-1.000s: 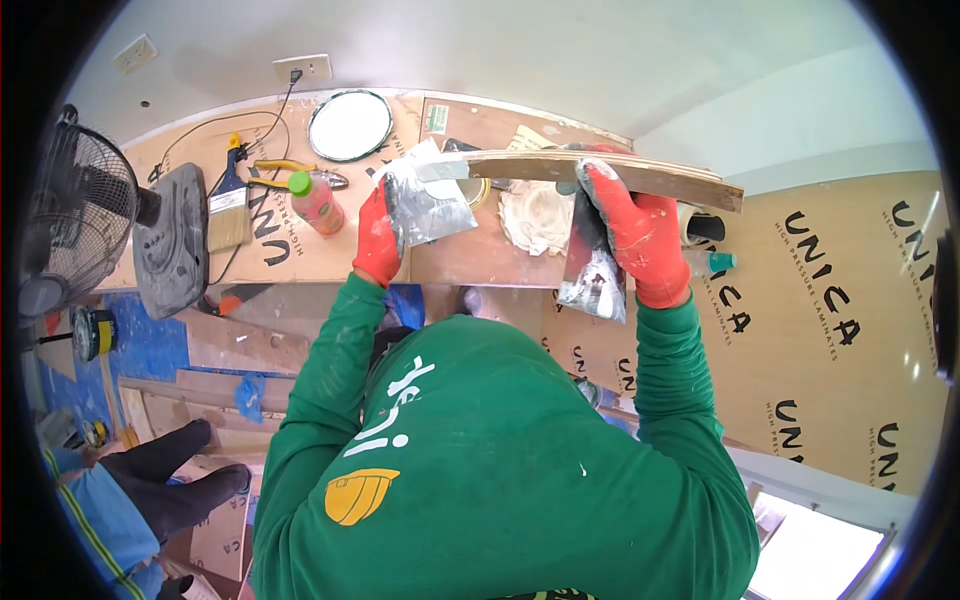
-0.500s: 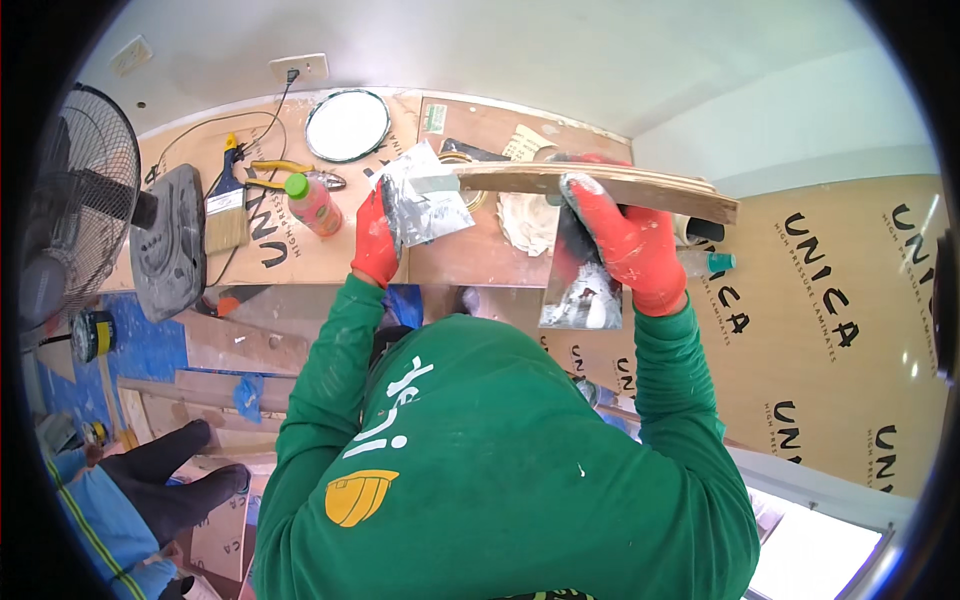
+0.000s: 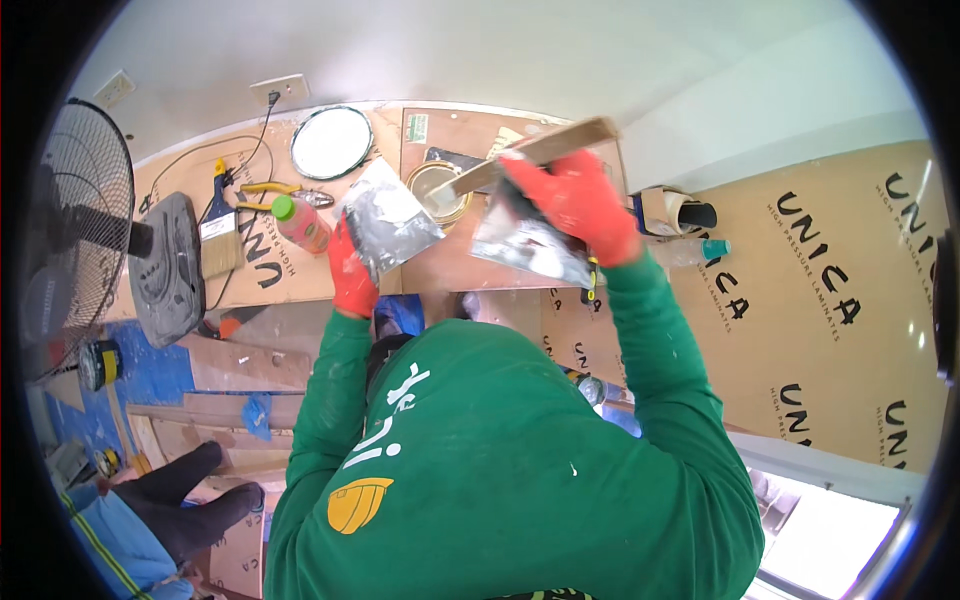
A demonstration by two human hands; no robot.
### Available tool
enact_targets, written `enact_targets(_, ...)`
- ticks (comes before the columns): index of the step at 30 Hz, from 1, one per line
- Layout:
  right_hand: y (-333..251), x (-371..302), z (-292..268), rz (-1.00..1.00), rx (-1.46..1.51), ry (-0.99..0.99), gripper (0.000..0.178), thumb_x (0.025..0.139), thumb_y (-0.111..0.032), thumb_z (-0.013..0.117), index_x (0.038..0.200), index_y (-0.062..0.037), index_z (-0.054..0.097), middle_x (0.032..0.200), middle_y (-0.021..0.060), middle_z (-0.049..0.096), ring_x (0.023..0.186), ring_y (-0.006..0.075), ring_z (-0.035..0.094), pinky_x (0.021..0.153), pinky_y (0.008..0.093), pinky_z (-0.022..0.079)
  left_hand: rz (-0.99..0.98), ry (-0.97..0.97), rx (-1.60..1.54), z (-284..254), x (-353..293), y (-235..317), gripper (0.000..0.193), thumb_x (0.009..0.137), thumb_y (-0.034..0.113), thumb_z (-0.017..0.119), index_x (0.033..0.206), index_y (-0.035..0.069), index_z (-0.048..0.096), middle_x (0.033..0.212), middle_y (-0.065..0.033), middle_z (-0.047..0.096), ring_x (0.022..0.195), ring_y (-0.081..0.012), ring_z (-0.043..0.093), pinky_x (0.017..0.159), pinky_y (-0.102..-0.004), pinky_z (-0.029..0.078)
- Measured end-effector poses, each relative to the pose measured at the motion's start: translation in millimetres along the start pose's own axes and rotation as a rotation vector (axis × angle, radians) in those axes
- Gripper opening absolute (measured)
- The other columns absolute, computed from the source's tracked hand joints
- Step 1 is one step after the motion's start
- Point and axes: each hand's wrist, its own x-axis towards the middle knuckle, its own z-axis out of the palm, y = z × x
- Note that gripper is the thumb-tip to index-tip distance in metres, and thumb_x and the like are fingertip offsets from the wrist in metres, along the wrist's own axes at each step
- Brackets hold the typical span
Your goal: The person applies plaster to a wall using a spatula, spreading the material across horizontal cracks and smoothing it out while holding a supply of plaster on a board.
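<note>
In a red glove, my left hand (image 3: 352,270) is closed around a broad metal putty knife (image 3: 400,222), its blade smeared with white paste. My right hand (image 3: 590,205), also gloved in red, grips a long wooden strip (image 3: 568,140) that slants down to the left. A second broad putty knife (image 3: 525,248), streaked white, is held under the same hand. The strip's pale lower end is over a round, gold-rimmed tin (image 3: 438,190); I cannot tell whether they touch. The right hand and its blade hide part of the bench.
On the bench are a white round lid (image 3: 332,142), yellow-handled pliers (image 3: 290,193), a pink bottle with green cap (image 3: 300,225), a paintbrush (image 3: 220,240) and a grey plastic piece (image 3: 168,265). A fan (image 3: 85,200) stands left; another person's legs (image 3: 180,490) show lower left.
The wooden strip has swung from nearly level to slanted, its left end dropping toward the tin. My right hand has moved left and up with its putty knife, whose blade has turned.
</note>
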Motion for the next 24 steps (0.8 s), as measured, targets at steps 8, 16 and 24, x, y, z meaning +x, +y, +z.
enact_targets(8,42.2,-6.1,-5.7,0.012,0.245,-0.157,0.048,0.085,-0.029,0.067,0.118,0.0038,0.058,0.103,0.012,0.065,0.09,0.0187,0.063,0.082,0.0298,0.049,0.078,0.249,0.261,-15.7,-11.0,24.3,0.068,0.086,0.007,0.064,0.144,-0.002,0.031,0.131,-0.0225,0.05,0.12,-0.0355,0.051,0.099,-0.041,0.043)
enact_targets(16,-15.1,-54.1,52.0,-0.12,0.728,0.272,0.033,0.087,-0.017,0.066,0.115,0.0014,0.058,0.102,0.0055,0.064,0.09,0.0112,0.06,0.08,0.0265,0.049,0.308,0.324,0.516,-19.2,20.4,94.1,0.078,0.08,0.007,0.07,0.142,-0.011,0.027,0.13,-0.0303,0.048,0.118,-0.0442,0.05,0.1,-0.0439,0.041)
enact_targets(24,-24.6,-47.1,56.4,0.023,0.836,0.245,0.033,0.086,-0.018,0.068,0.111,0.0021,0.06,0.095,0.0052,0.066,0.08,0.0098,0.061,0.07,0.0253,0.05,0.507,0.031,0.031,-28.4,25.3,97.3,0.054,0.098,0.018,0.039,0.141,-0.012,0.028,0.144,-0.0316,0.032,0.132,-0.0421,0.037,0.111,-0.0438,0.029)
